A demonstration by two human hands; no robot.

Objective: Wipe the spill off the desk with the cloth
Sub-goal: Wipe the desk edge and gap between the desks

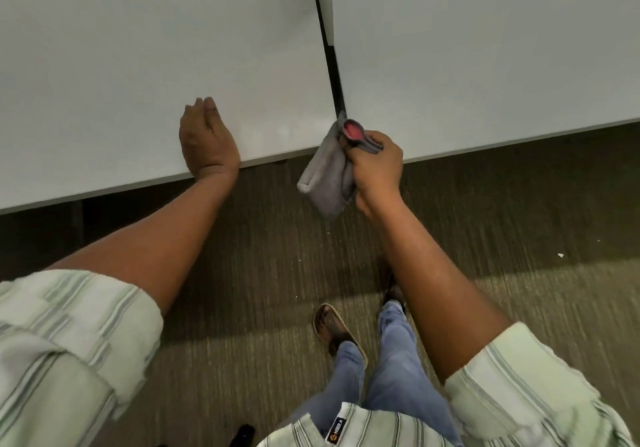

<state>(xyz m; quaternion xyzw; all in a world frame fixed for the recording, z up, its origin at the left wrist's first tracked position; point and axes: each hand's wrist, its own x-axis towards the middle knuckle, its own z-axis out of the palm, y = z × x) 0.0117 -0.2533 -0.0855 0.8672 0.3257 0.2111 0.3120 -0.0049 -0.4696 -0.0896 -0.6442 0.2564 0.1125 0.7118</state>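
Note:
A grey cloth [327,176] with a pink-red stain at its top fold hangs folded from my right hand [375,167], which grips it just off the front edge of the desk, at the gap between two white desktops. My left hand [207,140] rests flat on the left white desktop [138,65] near its front edge, fingers together, holding nothing. No spill shows on either desktop.
A second white desktop [485,48] lies to the right, split from the left one by a dark narrow gap [330,55]. Below the desks is brown striped carpet [259,256]. My legs in blue jeans and a sandalled foot [334,328] stand there.

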